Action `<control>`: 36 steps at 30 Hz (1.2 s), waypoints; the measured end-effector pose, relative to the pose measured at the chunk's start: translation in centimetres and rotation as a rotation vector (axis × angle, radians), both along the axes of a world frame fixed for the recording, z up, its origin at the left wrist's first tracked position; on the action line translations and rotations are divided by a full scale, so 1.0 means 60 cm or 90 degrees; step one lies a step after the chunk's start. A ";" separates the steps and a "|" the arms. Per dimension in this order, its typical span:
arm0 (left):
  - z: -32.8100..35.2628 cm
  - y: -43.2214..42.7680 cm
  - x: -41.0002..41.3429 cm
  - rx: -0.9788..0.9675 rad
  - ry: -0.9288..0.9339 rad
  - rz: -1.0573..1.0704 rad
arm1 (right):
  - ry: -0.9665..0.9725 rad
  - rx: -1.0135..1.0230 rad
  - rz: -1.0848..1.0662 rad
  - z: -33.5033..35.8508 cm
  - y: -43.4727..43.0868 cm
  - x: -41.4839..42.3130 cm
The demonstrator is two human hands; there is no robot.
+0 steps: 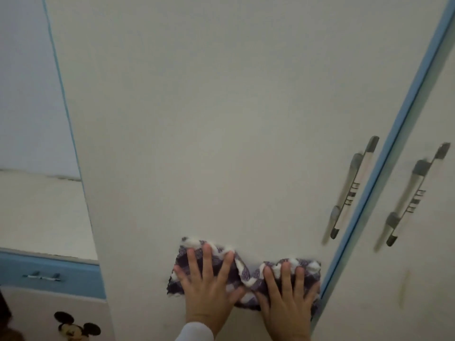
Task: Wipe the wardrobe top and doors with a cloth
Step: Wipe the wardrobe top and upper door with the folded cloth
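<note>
A purple and white checked cloth (246,274) lies flat against the white left wardrobe door (209,119), low in the view. My left hand (209,289) presses on the cloth's left half with fingers spread. My right hand (286,301) presses on its right half, close to the door's blue edge strip (394,148). Both palms are flat on the cloth, which bunches up between them. A white sleeve (194,333) shows at my left wrist.
A grey bar handle (349,190) is on the left door, above and right of my hands. The right door (418,291) has a matching handle (413,195). To the left stands a lower unit with a blue drawer (49,274) and a cartoon mouse sticker (73,326).
</note>
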State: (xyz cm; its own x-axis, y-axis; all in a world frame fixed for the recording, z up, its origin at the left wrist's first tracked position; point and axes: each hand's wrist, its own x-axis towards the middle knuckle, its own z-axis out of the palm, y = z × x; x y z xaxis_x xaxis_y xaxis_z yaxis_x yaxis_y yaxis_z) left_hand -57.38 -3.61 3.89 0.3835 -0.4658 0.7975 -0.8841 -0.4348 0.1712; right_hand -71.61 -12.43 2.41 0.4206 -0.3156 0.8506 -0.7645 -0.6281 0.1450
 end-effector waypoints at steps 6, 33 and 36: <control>-0.044 0.002 -0.012 0.035 0.038 0.015 | 0.014 0.015 0.028 -0.034 -0.005 -0.017; 0.046 0.090 0.173 -0.073 -0.129 -0.004 | -0.084 -0.065 0.070 0.052 0.071 0.162; 0.012 0.098 0.178 -0.073 -0.128 -0.007 | -0.084 -0.068 0.068 0.016 0.075 0.165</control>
State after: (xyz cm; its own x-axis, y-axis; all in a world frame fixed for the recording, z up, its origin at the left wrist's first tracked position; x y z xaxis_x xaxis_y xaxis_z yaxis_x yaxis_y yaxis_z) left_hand -46.68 2.27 4.63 0.2074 -0.3713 0.9051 -0.9098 -0.4132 0.0389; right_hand -61.70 -7.90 3.34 0.3297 -0.1808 0.9266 -0.7109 -0.6933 0.1177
